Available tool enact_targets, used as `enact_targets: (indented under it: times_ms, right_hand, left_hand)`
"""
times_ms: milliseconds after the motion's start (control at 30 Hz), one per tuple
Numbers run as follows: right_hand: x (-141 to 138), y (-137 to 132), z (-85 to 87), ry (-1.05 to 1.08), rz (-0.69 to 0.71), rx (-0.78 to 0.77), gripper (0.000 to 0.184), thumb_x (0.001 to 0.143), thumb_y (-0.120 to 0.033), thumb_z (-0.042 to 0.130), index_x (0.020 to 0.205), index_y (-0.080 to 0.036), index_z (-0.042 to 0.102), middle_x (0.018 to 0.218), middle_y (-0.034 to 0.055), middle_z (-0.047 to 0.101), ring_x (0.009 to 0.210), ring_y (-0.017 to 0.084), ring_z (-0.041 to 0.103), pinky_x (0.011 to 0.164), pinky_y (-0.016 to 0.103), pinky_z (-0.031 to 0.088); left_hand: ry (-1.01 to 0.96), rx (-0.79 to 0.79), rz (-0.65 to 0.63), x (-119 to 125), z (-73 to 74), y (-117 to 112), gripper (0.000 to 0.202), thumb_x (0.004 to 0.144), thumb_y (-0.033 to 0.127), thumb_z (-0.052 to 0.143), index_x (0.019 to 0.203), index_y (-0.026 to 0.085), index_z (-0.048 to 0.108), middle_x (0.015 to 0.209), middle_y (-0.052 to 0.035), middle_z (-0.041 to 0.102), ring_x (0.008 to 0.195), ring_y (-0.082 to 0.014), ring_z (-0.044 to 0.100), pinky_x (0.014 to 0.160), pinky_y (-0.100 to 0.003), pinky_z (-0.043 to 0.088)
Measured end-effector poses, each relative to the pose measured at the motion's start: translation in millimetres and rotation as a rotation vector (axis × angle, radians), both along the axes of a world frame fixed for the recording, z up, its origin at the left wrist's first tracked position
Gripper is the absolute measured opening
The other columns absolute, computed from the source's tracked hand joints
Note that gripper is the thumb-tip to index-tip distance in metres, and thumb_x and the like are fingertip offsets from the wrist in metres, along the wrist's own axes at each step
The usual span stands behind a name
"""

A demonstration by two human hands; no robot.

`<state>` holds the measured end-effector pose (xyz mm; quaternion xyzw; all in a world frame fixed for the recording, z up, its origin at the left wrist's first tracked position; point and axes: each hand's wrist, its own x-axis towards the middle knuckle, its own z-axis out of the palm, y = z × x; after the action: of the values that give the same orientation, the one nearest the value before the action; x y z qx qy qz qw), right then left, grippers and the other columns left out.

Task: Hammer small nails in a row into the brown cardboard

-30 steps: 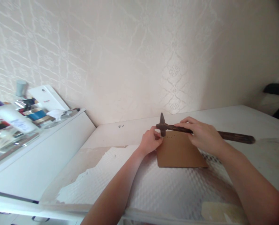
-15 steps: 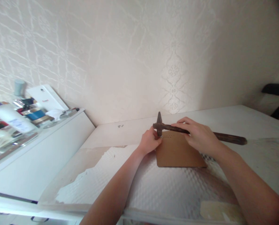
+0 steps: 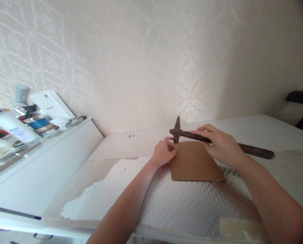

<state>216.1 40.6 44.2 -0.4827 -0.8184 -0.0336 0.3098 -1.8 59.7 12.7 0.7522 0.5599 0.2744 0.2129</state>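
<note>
Right hand, a little right of centre frame, is wrapped around the handle of a dark hammer, gripping it close to the head rather than at the end. The handle's free end sticks out toward the right edge of the frame, and the rusty head hangs just above the upper left corner of a brown cardboard sheet. Left hand sits at that same corner, fingertips pressed together and pinching a small pale object – too small to name. A row of tiny dots runs along the cardboard's top edge. The cardboard lies flat on a textured white sheet covering the white table. At upper left stands a cluttered shelf – at far right, a dark chair.
</note>
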Motion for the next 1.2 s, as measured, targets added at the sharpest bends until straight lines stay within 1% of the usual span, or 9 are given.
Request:
enact_targets:
  times_ms: [167,267,400,567,700,867,1000,1133,1200]
  right_hand:
    - [4.4,1.6,-1.5,-0.069,-0.003,-0.011,0.052,0.074,-0.003,0.04,0.11,-0.033,0.063,0.107,-0.002,0.061,0.081,0.015,0.061,0.056,0.023,0.041]
    - [5.4,2.3,-1.8,-0.042,-0.032,0.004,0.051,0.074,-0.005,0.042,0.112,-0.032,0.062,0.11,-0.0018,0.06,0.082,0.015,0.06,0.056,0.023,0.041]
    - [5.4,2.5,-1.9,-0.049,-0.001,-0.01,0.052,0.074,-0.004,0.041,0.11,-0.033,0.063,0.108,-0.0026,0.06,0.081,0.014,0.06,0.057,0.023,0.041]
    - [4.9,2.9,-1.8,-0.024,0.008,0.004,0.05,0.074,-0.005,0.042,0.112,-0.032,0.063,0.108,-0.0017,0.06,0.083,0.014,0.06,0.06,0.022,0.042]
    - [4.3,2.8,-1.2,-0.025,0.064,-0.014,0.053,0.073,-0.004,0.042,0.111,-0.034,0.063,0.105,-0.0026,0.061,0.079,0.013,0.06,0.062,0.022,0.043]
    - [4.6,2.8,-2.0,-0.003,0.011,-0.001,0.053,0.072,-0.005,0.042,0.112,-0.033,0.062,0.109,-0.0023,0.06,0.082,0.015,0.06,0.06,0.023,0.043]
    - [5.5,3.8,-2.8,-0.031,0.031,-0.041,0.053,0.072,-0.003,0.041,0.11,-0.033,0.063,0.107,-0.0035,0.061,0.083,0.014,0.06,0.063,0.024,0.043]
    - [6.0,5.3,-3.5,0.006,-0.001,-0.041,0.051,0.072,-0.006,0.043,0.112,-0.031,0.062,0.11,-0.0024,0.06,0.084,0.015,0.06,0.066,0.025,0.045]
    - [5.8,5.9,-4.4,0.003,0.022,-0.053,0.051,0.071,-0.005,0.042,0.111,-0.031,0.063,0.108,-0.0023,0.06,0.084,0.015,0.06,0.068,0.025,0.045]
  left_hand:
    - [-0.059,-0.028,-0.039,-1.4,-6.1,3.6,0.04,0.071,0.015,0.056,0.11,0.022,0.049,0.092,0.0001,0.067,0.087,-0.0151,0.061,0.083,-0.03,0.046]
    - [-0.072,-0.034,-0.039,-0.8,-7.0,4.0,0.042,0.071,0.013,0.055,0.112,0.022,0.048,0.092,0.0007,0.067,0.085,-0.014,0.061,0.083,-0.029,0.046]
    - [-0.058,-0.032,-0.035,0.2,-6.4,3.7,0.04,0.071,0.014,0.056,0.11,0.021,0.049,0.09,0.0007,0.067,0.083,-0.0144,0.061,0.081,-0.029,0.047]
    - [-0.036,-0.024,-0.042,0.0,-6.4,4.0,0.043,0.069,0.013,0.055,0.111,0.022,0.048,0.088,0.0024,0.066,0.082,-0.0137,0.061,0.08,-0.028,0.046]
    - [0.003,-0.017,-0.02,-0.1,-4.3,3.0,0.037,0.069,0.016,0.055,0.106,0.021,0.05,0.087,0.0014,0.066,0.082,-0.015,0.06,0.077,-0.028,0.047]
    - [-0.018,-0.018,-0.026,-0.3,-3.8,2.8,0.044,0.069,0.015,0.055,0.112,0.023,0.048,0.09,0.0022,0.066,0.084,-0.0143,0.061,0.08,-0.027,0.046]
    - [-0.03,-0.024,-0.043,-0.4,-5.6,3.4,0.041,0.07,0.016,0.054,0.11,0.022,0.049,0.089,0.0016,0.066,0.083,-0.0145,0.061,0.08,-0.028,0.046]
    - [-0.055,-0.018,-0.053,-0.4,-6.2,3.4,0.044,0.07,0.013,0.053,0.113,0.022,0.047,0.094,0.0015,0.067,0.084,-0.0141,0.06,0.083,-0.029,0.045]
    - [-0.046,-0.017,-0.052,-0.5,-5.9,3.3,0.042,0.07,0.014,0.053,0.111,0.022,0.048,0.092,0.0015,0.067,0.084,-0.0145,0.06,0.083,-0.029,0.045]
